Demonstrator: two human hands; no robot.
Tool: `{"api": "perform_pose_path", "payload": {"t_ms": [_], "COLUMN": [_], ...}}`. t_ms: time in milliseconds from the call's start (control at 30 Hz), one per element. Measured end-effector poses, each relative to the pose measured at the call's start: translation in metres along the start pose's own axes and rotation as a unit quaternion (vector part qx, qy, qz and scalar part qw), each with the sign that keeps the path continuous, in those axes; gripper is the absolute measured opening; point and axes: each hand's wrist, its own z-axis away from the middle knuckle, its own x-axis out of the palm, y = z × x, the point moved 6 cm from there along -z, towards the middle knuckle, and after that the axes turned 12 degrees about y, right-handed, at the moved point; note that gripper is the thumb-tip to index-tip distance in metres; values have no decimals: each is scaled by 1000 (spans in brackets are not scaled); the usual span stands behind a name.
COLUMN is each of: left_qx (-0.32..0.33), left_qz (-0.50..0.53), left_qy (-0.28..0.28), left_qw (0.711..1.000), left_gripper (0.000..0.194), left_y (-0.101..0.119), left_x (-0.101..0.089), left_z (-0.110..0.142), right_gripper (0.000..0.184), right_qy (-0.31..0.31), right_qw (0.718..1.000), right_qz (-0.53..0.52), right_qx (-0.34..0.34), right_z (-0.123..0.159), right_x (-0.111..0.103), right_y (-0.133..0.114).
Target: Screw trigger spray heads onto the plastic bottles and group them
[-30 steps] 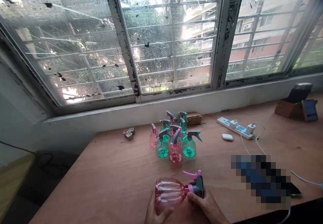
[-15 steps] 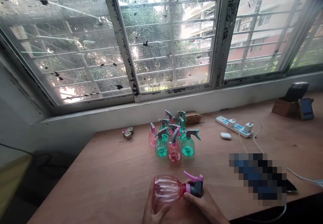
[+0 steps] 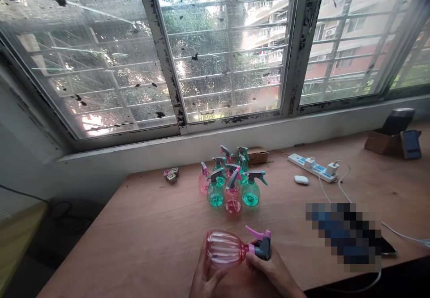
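A pink ribbed spray bottle [image 3: 224, 249] lies on its side between my hands, low over the wooden table [image 3: 141, 235]. My left hand [image 3: 203, 281] cups the bottle's round body from below, fingers wrapped round it. My right hand [image 3: 273, 271] is closed on the grey spray head [image 3: 262, 247] with its pink trigger, at the bottle's neck. Beyond them stands a cluster of several green and pink spray bottles [image 3: 231, 184], upright in the middle of the table.
A white power strip [image 3: 314, 168] with plugged chargers and cables lies at the right rear, a white earbud case [image 3: 301, 180] beside it. Small cubes [image 3: 171, 174] sit at left, a phone on a stand [image 3: 396, 134] far right. A blurred patch [image 3: 344, 233] covers something at right.
The bottle has turned slightly in my hands and its head has shifted a little; both hands keep their hold. The view has drifted slightly.
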Motion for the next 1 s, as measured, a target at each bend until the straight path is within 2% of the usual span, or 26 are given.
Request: {"api": "perform_pose_path", "payload": {"t_ms": [167,267,367,467,600,733,800,900,1000], "left_qx": [26,8,25,48,71,26,24,45,47], "left_qz": [29,2,-33,-34,18,2,5,34,46], "left_qy": [11,4,15,20,43,44,45,65,44], "left_qw": [999,1000,999,998,996,999,999,996,997], "left_gripper": [104,92,85,86,97,84,82,85,101], "left_y": [2,4,6,1,-6,-12,-13,-13,-15], "left_x": [2,1,-3,-3,-4,-6,-5,-3,1], "left_z": [2,0,-2,-2,-2,-5,-5,-3,-2], "right_gripper": [43,39,39,39,39,39,40,46,45], "right_qy": [-6,-27,-27,-33,-27,-26,-13,8,-7], "right_qw": [1000,999,999,999,999,998,999,1000,1000], "right_qz": [17,36,27,5,27,45,31,6,22], "right_qx": [-5,-8,-13,-8,-16,-27,-16,3,-5], "right_z": [-1,0,1,2,2,1,0,0,0], "right_x": [-4,-3,-2,0,-1,-1,-2,-3,-3], "right_y": [1,-1,-3,-4,-5,-5,-1,3,2]}}
